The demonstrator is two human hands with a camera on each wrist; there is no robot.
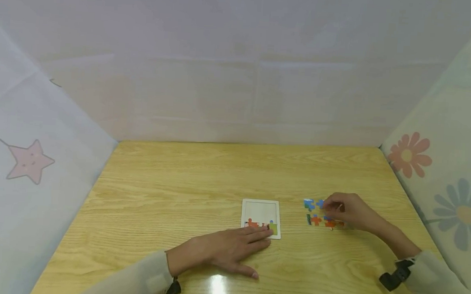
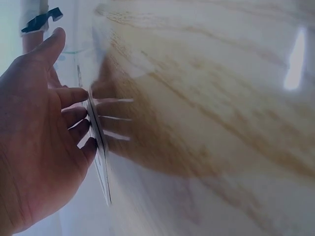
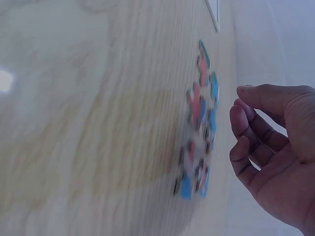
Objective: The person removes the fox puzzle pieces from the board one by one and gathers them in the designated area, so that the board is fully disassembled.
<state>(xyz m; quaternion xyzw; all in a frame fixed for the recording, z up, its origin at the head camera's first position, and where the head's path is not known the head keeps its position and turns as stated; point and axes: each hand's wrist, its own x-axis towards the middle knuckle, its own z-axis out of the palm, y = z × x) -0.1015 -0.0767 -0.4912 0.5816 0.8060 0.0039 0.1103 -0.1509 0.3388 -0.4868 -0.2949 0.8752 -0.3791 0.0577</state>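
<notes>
A white puzzle tray (image 1: 261, 210) lies mid-table, with red and green jigsaw pieces (image 1: 273, 229) fitted along its near side. My left hand (image 1: 233, 250) rests flat with straight fingers over the tray's near edge, covering part of those pieces. From the left wrist view, the fingertips of that left hand (image 2: 44, 132) press on the thin tray (image 2: 104, 172). To the right, my right hand (image 1: 353, 211) hovers over loose jigsaw pieces (image 1: 315, 220), hiding some. In the right wrist view the right hand (image 3: 275, 142) has loosely bent fingers, with nothing between thumb and fingertips.
The loose pieces (image 3: 197, 105) form rough rows, blue ones farther back and red ones nearer. White cloth walls (image 1: 190, 99) enclose the wooden table (image 1: 168, 188) at the back and both sides. Black straps (image 1: 395, 274) circle the wrists.
</notes>
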